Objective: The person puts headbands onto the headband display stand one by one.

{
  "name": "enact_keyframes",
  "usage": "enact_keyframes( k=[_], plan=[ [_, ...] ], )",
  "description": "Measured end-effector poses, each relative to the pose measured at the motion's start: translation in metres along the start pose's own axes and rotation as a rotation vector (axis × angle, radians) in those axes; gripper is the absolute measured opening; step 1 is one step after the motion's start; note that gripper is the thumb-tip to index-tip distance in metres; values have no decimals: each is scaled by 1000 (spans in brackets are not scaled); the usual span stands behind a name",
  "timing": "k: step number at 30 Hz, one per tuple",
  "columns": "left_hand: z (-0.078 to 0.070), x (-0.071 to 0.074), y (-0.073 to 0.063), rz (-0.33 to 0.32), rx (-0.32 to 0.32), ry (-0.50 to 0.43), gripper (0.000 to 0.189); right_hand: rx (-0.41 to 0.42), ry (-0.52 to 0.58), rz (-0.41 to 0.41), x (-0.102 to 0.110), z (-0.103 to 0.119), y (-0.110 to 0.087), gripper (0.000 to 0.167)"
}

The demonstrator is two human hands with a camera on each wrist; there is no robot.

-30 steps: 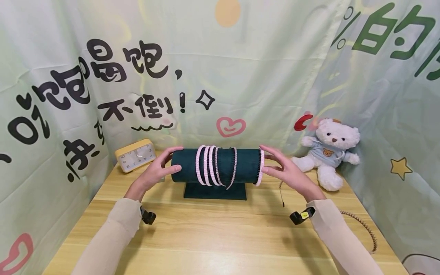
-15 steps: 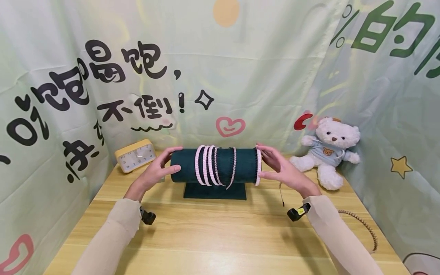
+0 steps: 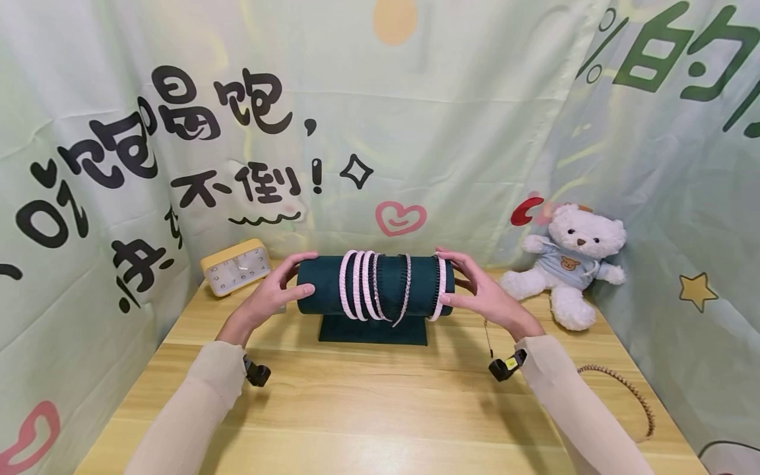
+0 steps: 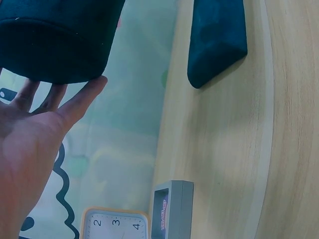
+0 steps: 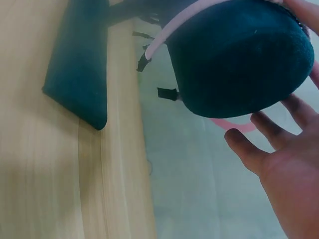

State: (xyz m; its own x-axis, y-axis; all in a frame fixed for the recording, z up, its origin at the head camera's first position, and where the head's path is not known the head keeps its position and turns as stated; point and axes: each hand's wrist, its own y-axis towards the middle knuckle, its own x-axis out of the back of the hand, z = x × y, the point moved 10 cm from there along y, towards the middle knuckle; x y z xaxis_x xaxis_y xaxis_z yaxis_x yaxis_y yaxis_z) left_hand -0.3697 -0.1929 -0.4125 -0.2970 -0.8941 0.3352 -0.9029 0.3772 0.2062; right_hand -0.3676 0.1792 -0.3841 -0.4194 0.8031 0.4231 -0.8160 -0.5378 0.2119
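Observation:
A dark green velvet headband stand, a horizontal roll (image 3: 320, 287) on a flat base (image 3: 372, 332), sits mid-table. My left hand (image 3: 270, 297) holds the roll's left end, thumb in front and fingers behind. Several pink headbands (image 3: 357, 290) and thin decorated headbands (image 3: 406, 284) hang over its middle. Near the right end is another pink headband (image 3: 442, 277). My right hand (image 3: 483, 297) holds that one between the thumb in front and fingers at the top and back. In the right wrist view, dark headband ends (image 5: 168, 93) stick out below the roll (image 5: 239, 64).
At the back left stands a yellow-framed clock (image 3: 237, 267), with a small grey box (image 4: 179, 209) beside it. A white teddy bear (image 3: 584, 231) sits at the back right. A braided brown headband (image 3: 638, 389) lies on the right. Printed curtains surround the table (image 3: 380, 409).
My right hand has moved left, sliding the pink headband from the roll's right end inward, so the end shows beyond it. My left hand stays at the left end.

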Motion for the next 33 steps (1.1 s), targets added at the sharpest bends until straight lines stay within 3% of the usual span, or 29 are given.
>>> enact_keyframes(
  k=[6,16,27,33],
  plan=[
    [0,0,1,0,-6,0,66,-21,-40,-28,0,-1,6,75],
    [1,-1,1,3,3,-1,67,8,-238,-90,5,6,8,75],
    [4,0,1,0,9,12,65,-73,-243,-90,-2,5,15,74],
    [2,0,1,0,2,12,65,-77,-261,-77,-6,11,21,74]
  ],
)
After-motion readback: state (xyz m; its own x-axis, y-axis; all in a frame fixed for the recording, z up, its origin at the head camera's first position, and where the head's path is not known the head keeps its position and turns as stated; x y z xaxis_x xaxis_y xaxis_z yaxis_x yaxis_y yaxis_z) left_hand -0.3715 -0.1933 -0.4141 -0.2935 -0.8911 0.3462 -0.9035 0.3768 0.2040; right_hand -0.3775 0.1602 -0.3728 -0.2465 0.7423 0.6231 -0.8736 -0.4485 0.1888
